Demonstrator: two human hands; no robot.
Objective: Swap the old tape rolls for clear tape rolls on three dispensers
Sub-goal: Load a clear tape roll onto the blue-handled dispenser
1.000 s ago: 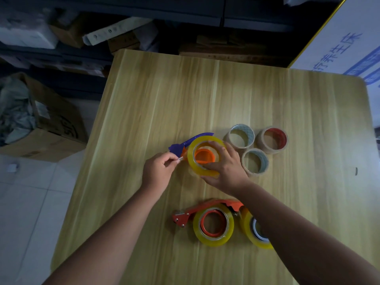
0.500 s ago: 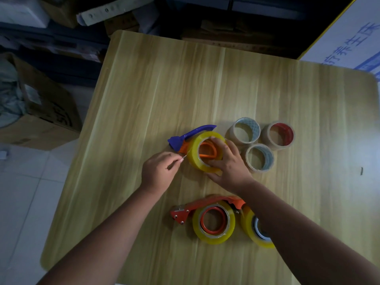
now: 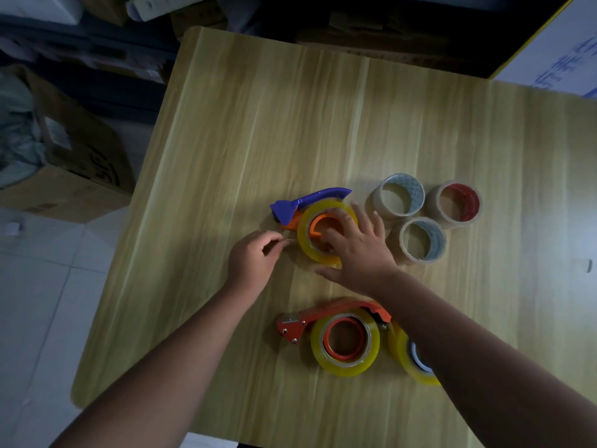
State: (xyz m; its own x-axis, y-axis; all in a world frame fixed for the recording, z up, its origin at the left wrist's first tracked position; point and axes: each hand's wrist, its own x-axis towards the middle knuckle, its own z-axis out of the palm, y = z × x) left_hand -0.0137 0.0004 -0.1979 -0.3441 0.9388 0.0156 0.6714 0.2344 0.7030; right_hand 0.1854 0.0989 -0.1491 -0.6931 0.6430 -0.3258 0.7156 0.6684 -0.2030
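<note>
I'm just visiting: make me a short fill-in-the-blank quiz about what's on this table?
1. The right hand presses the yellow tape roll on the ____-handled dispenser.
2. ____ loose tape rolls stand beside it.
3. The nearer dispenser has an ____ frame.
4. Everything sits on a ____ table.

Missing: blue; three; orange; wooden

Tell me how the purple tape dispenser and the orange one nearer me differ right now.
The purple dispenser has a purple handle over an orange hub; the orange dispenser is orange with a metal cutter end. The right hand presses on the purple dispenser's roll while the left hand pinches beside it; the orange dispenser lies untouched. Both lie flat on the table, each carrying a yellowish tape roll.
</note>
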